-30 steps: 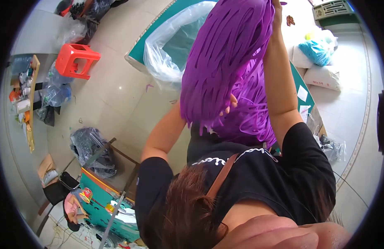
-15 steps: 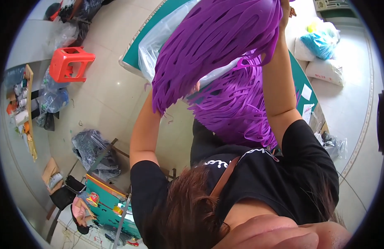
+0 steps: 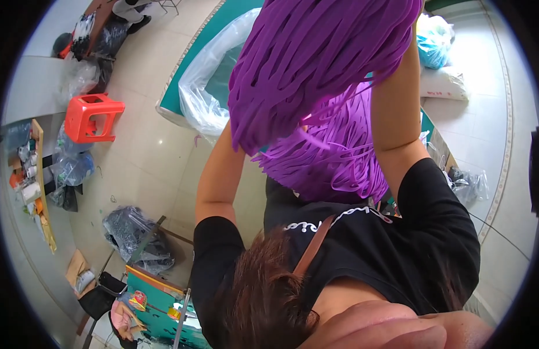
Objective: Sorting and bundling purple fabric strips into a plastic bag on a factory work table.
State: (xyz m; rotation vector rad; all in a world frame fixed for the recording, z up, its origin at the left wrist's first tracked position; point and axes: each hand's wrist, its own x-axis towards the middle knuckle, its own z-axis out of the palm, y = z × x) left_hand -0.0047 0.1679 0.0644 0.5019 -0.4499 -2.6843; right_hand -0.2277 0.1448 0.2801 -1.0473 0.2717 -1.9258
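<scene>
A thick bundle of long purple rubber bands (image 3: 322,64) is held up in front of me between both hands. My left forearm (image 3: 216,168) reaches up to its lower left end, and that hand is mostly hidden behind the bands. My right forearm (image 3: 395,102) rises to the bundle's upper right end; the bands and the picture's edge hide most of that hand. Below hangs or lies a second mass of purple bands (image 3: 339,160), close against my body. Behind the raised bundle, an open clear plastic bag (image 3: 202,107) sits on a green-topped table (image 3: 185,72).
A red plastic stool (image 3: 95,119) stands on the floor at left. Near it are a shelf of small items (image 3: 39,186) and a dark plastic-wrapped bundle (image 3: 138,238). Another person (image 3: 124,320) is at a green table lower left. White sacks (image 3: 444,84) lie at right.
The raised bundle has shifted a little to the right in view, uncovering more of the clear bag. A few strands now hang loose beneath it. Both hands still hold it up.
</scene>
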